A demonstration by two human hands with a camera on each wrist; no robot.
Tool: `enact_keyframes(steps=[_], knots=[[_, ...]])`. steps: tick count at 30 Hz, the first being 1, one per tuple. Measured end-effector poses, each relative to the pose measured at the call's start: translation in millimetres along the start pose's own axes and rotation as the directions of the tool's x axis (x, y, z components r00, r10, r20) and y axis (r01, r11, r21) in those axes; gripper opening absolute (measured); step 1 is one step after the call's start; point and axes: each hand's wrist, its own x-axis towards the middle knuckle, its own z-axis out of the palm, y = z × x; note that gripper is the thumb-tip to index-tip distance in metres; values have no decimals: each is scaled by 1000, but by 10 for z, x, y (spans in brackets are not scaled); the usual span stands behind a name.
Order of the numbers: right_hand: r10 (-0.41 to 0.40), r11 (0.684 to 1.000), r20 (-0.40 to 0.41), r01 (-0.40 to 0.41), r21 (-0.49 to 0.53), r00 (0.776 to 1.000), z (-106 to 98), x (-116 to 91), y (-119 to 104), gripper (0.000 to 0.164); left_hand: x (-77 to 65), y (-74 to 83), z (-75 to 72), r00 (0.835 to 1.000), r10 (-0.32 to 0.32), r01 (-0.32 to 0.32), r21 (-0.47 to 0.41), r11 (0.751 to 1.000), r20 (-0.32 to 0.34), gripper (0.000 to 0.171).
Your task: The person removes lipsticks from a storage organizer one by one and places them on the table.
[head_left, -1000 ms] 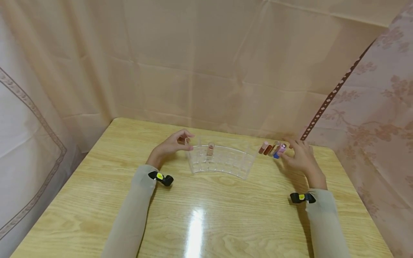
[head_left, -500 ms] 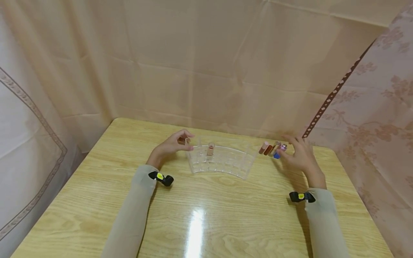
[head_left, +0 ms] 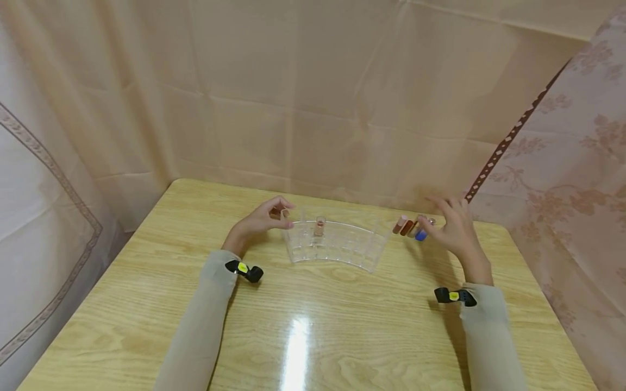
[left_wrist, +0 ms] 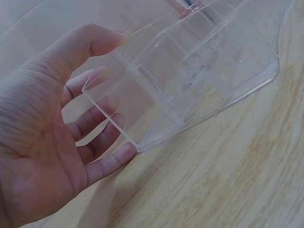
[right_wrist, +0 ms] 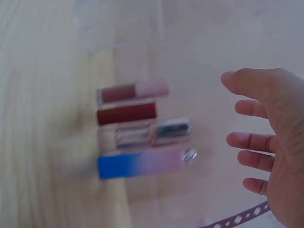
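Note:
My left hand (head_left: pixel 261 219) grips the left end of a clear, curved, multi-slot lipstick organizer (left_wrist: pixel 209 111), thumb on one side of its end wall and fingers on the other. One small lip tube (head_left: pixel 319 227) stands in a slot toward that end. My right hand (right_wrist: pixel 280 128) hangs over the table beside a row of lip tubes, fingers spread and apart from them. The row holds a pink-capped tube (right_wrist: pixel 118 92), a dark red tube (right_wrist: pixel 127 114), a clear tube with a silvery part (right_wrist: pixel 173 128) and a blue-to-pink tube (right_wrist: pixel 142 162), blurred in the right wrist view.
The wooden table (head_left: pixel 371 326) carries everything. A beige curtain (head_left: pixel 318 136) hangs behind its far edge, and a floral cloth (head_left: pixel 577 184) runs along the right side. Black wrist cameras sit on the left sleeve (head_left: pixel 195 320) and the right sleeve (head_left: pixel 489 336).
My right hand has risen slightly in the head view and drifted a little left, its fingers overlapping more of the blue-to-pink tube. The left hand and the organizer look still.

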Motion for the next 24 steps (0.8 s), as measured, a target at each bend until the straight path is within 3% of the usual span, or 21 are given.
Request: enact_keyframes(steps=[17,24], knots=[[-60,980,-81,74,184,995,31,288,-502,55,24,-31,13,1000,12,-12,1,1000,3,46],[-58,968,-67,72,241,996,111,393,-732,54,31,-35,10,1000,2,-2,5,1000,-1,47]])
